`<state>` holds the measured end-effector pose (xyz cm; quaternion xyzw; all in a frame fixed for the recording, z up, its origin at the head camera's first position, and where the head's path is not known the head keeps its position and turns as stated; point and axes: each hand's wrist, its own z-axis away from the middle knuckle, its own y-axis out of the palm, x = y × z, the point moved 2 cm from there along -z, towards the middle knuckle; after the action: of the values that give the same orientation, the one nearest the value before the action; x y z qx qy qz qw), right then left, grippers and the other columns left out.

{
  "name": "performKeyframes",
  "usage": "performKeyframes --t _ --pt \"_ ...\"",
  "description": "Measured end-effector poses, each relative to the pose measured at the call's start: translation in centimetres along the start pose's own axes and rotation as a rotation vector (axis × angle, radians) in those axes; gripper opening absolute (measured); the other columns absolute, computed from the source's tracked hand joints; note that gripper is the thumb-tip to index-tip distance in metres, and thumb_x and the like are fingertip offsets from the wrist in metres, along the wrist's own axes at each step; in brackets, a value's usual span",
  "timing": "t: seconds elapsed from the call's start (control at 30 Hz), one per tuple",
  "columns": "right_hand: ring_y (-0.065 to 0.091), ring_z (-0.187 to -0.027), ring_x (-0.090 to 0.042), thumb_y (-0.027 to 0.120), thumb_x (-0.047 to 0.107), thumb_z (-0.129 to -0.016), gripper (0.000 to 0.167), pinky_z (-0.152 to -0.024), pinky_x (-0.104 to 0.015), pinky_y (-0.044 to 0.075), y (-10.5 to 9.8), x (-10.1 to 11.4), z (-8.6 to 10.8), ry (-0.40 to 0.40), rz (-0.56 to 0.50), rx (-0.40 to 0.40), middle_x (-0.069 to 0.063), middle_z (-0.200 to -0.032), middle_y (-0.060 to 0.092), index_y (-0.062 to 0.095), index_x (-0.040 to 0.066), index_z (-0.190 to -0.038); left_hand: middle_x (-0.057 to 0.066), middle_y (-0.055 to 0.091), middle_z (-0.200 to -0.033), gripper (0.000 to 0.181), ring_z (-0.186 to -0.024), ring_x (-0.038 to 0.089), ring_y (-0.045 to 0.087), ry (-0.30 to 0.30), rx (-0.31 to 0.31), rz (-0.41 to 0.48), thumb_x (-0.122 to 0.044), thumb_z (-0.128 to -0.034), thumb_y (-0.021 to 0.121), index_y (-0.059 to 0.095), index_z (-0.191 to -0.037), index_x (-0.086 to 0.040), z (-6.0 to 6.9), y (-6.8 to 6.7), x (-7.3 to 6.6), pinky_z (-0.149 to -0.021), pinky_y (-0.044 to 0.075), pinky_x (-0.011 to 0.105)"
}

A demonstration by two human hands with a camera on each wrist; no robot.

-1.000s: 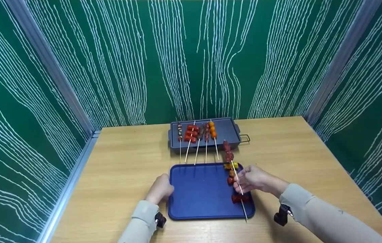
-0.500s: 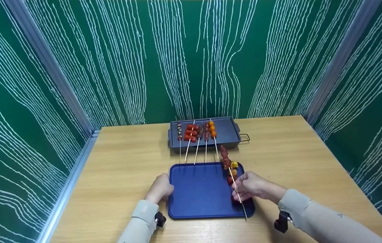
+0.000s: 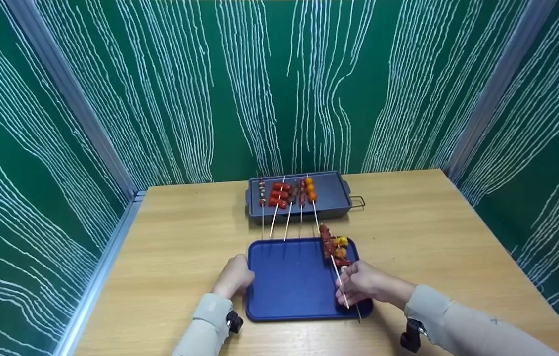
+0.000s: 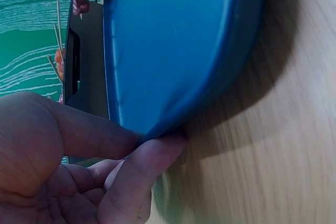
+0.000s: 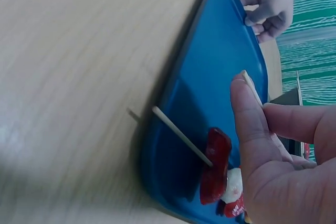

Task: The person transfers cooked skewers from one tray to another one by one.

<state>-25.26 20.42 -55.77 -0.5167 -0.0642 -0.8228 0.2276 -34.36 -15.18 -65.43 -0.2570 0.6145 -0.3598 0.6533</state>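
Note:
My right hand (image 3: 361, 283) pinches the stick of a dark red meat skewer (image 3: 327, 241) between thumb and fingers, over the right part of the blue tray (image 3: 289, 282). Beneath and beside it lies a mixed skewer (image 3: 340, 252) with yellow, orange and red pieces; in the right wrist view its red piece (image 5: 216, 166) and stick end show past the tray rim. With thumb and finger my left hand (image 3: 234, 274) pinches the tray's left edge, as the left wrist view shows up close (image 4: 137, 139). Part of the mixed skewer is hidden behind my right hand.
Behind the tray stands a dark grey grill (image 3: 331, 190) with a wire handle (image 3: 358, 201) at its right. Several skewers lie on it, among them one with red chunks (image 3: 279, 195) and one with orange balls (image 3: 311, 189), sticks pointing toward me. Green patterned walls (image 3: 279, 89) enclose the wooden table (image 3: 175, 237).
My right hand has moved toward me and slightly left, bringing the meat skewer down from near the grill to over the tray. The left hand has stayed at the tray's edge.

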Motion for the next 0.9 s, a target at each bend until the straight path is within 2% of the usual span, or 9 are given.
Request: performKeyframes --t 0.2,0.5,0.9 --pt "0.076 -0.069 -0.020 0.057 -0.015 -0.096 0.010 -0.068 -0.034 0.069 0.8 -0.6 0.2 0.014 -0.017 -0.005 -0.015 -0.082 0.075 0.065 -0.009 -0.099 0.006 0.066 -0.088 0.007 -0.079 0.023 0.063 -0.007 0.026 -0.004 -0.005 -0.0882 0.059 0.063 -0.092 -0.008 0.1 -0.1 -0.1 -0.073 0.056 0.037" --pt "0.076 -0.067 -0.020 0.055 -0.016 -0.095 0.013 -0.066 -0.035 0.069 1.5 -1.1 0.3 0.015 -0.030 -0.013 -0.015 -0.080 0.075 0.066 -0.009 -0.097 0.008 0.064 -0.088 0.009 -0.075 0.025 0.063 -0.020 0.026 0.016 -0.003 -0.0870 0.059 0.063 -0.095 -0.005 0.0 -0.3 -0.3 -0.064 0.054 0.034" --pt "0.074 -0.065 -0.019 0.056 -0.011 -0.095 0.011 -0.063 -0.034 0.068 2.2 -1.4 0.3 0.041 -0.016 -0.031 -0.013 -0.077 0.075 0.066 -0.007 -0.094 0.008 0.064 -0.087 0.011 -0.074 0.024 0.063 0.003 0.015 0.020 -0.002 -0.0837 0.060 0.062 -0.095 -0.004 0.0 -0.1 0.0 -0.062 0.053 0.033"
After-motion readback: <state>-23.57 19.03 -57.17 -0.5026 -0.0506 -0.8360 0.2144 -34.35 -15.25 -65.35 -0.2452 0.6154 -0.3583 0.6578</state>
